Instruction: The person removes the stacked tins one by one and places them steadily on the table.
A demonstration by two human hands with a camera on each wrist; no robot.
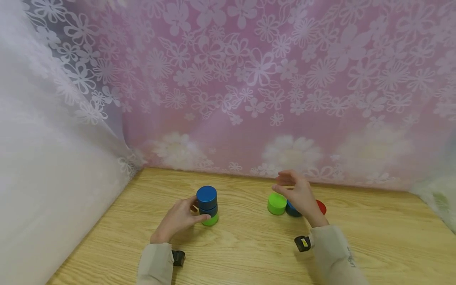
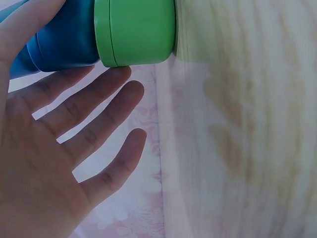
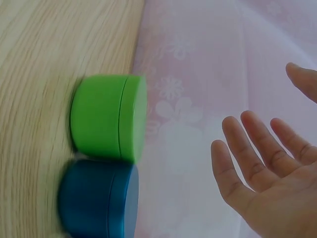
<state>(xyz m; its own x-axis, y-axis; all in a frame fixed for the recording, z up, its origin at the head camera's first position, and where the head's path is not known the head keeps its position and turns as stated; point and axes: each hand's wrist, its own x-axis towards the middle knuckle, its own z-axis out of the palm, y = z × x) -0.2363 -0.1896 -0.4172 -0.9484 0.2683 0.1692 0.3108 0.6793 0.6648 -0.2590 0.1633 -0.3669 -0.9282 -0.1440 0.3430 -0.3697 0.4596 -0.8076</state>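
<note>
A stack of round lidded tins stands upright on the left: a blue tin (image 1: 206, 197) on top, another blue tin (image 2: 67, 37) in the middle, and a green tin (image 2: 138, 32) at the bottom on the table. My left hand (image 1: 181, 217) holds the stack, thumb in front around the middle blue tin and fingers against the far side. On the right, my right hand (image 1: 297, 198) hovers with fingers spread and nothing in it. Under and beside it stand a second green tin (image 3: 106, 116), another blue tin (image 3: 96, 198) and a partly hidden red tin (image 1: 321, 206).
The wooden table (image 1: 242, 245) ends at a pink flowered cloth (image 1: 249, 99) hanging behind it. White cloth (image 1: 60, 158) hangs along the left side. The right-hand tins stand in a row, the green against the blue.
</note>
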